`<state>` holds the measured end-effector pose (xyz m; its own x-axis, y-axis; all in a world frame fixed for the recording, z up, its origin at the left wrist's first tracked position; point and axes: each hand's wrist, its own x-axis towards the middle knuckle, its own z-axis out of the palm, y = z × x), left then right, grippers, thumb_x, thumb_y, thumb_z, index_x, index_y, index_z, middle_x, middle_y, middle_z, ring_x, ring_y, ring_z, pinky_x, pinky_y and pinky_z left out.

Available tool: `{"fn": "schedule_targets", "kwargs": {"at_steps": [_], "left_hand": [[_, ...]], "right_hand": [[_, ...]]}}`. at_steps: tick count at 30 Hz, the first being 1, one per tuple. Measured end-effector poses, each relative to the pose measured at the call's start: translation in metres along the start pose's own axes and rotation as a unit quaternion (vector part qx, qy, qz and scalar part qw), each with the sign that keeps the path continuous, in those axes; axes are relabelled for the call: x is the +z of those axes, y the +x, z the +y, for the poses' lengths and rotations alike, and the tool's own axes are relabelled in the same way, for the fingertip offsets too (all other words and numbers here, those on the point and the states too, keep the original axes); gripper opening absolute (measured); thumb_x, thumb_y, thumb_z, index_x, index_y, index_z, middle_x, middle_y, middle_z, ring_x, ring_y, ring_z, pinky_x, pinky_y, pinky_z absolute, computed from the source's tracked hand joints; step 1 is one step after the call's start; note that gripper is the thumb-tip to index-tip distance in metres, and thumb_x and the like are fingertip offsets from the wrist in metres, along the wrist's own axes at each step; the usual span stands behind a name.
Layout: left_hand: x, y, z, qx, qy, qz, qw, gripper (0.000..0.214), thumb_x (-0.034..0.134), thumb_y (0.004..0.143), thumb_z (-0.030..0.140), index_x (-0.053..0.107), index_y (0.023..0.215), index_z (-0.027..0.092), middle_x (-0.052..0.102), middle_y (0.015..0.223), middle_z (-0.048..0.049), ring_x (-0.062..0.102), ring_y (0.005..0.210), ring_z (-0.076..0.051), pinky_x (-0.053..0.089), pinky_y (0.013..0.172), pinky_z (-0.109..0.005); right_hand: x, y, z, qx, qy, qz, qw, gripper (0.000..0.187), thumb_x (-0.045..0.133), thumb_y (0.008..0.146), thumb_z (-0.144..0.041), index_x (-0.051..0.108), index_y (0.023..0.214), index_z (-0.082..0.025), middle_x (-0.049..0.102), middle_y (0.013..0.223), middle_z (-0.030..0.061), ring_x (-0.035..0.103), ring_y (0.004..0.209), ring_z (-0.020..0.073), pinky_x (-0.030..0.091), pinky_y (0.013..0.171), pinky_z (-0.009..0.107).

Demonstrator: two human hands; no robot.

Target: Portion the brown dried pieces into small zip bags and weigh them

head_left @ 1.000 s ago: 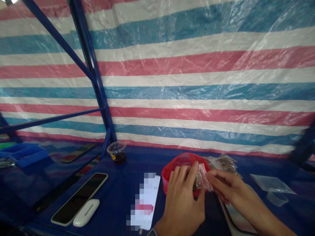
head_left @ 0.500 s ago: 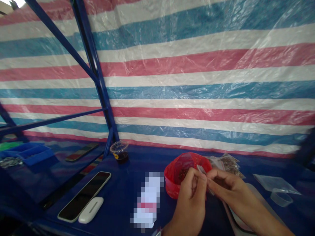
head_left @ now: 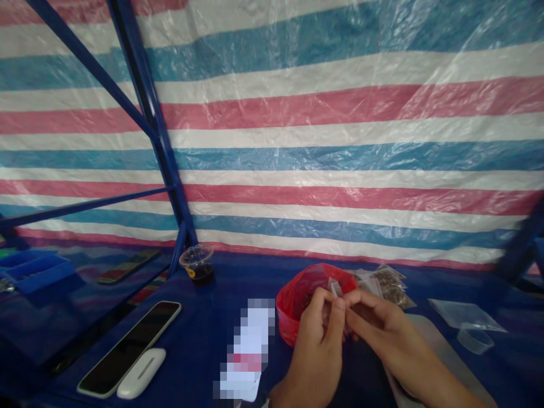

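Note:
My left hand (head_left: 317, 345) and my right hand (head_left: 378, 328) meet in front of me, both pinching a small clear plastic bag (head_left: 335, 290) between fingertips. Right behind them sits a red plastic bag (head_left: 297, 294) with dark small pieces inside. A pile of filled small clear bags (head_left: 385, 279) lies just right of the red bag on the blue table (head_left: 204, 334).
A phone (head_left: 130, 347) and a white oval device (head_left: 141, 365) lie at the left front. A clear cup with dark liquid (head_left: 196, 264) stands by a blue post (head_left: 153, 124). Empty clear bags (head_left: 465, 317) lie right; a blue tray (head_left: 34, 271) sits far left. A striped tarp (head_left: 340, 141) closes the back.
My left hand lifted off the red bag and closed into a pinch with my right hand on the small clear bag. The view shifted slightly.

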<state>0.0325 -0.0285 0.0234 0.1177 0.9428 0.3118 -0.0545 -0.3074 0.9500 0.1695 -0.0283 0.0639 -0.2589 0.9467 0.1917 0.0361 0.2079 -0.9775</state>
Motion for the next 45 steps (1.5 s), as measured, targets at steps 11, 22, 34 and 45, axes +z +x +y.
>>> {"fn": "schedule_targets", "kwargs": {"at_steps": [11,22,34,45], "left_hand": [[-0.003,0.007,0.006,0.031,0.090,0.027,0.995,0.028,0.040,0.109,0.039,0.053,0.089,0.024,0.061,0.088,-0.0011,0.059,0.084,-0.019,0.046,0.080,-0.031],[-0.002,0.010,0.007,0.032,0.177,0.070,0.981,0.023,0.041,0.104,0.032,0.048,0.083,0.026,0.060,0.081,0.0008,0.058,0.075,-0.019,0.041,0.069,-0.030],[-0.021,0.022,0.006,0.041,0.262,0.102,0.959,0.031,0.037,0.106,0.033,0.050,0.079,0.025,0.061,0.084,-0.0021,0.060,0.083,-0.023,0.048,0.080,-0.037],[-0.033,0.008,-0.002,-0.005,0.590,0.138,0.796,0.031,0.046,0.098,0.012,0.067,0.121,0.015,0.057,0.136,-0.0206,0.055,0.122,-0.038,0.050,0.099,-0.054]], "right_hand": [[0.018,0.007,0.011,-0.060,-0.128,0.118,0.983,0.031,0.057,0.091,-0.053,0.062,0.078,-0.025,0.073,0.081,0.0050,0.070,0.073,0.0215,0.058,0.068,0.029],[0.007,0.017,0.012,-0.060,-0.120,0.240,0.962,0.029,0.062,0.082,-0.055,0.064,0.081,-0.026,0.076,0.080,0.0073,0.072,0.073,0.0259,0.059,0.070,0.038],[0.018,0.030,0.028,0.169,0.300,0.157,0.926,0.034,0.084,0.076,-0.041,0.076,0.101,-0.019,0.082,0.100,0.0068,0.073,0.079,0.0145,0.057,0.067,0.021],[0.008,0.048,0.055,-0.091,-0.296,0.218,0.926,0.025,0.058,0.087,-0.032,0.071,0.107,-0.026,0.082,0.107,0.0083,0.078,0.100,0.0323,0.057,0.091,0.049]]}}
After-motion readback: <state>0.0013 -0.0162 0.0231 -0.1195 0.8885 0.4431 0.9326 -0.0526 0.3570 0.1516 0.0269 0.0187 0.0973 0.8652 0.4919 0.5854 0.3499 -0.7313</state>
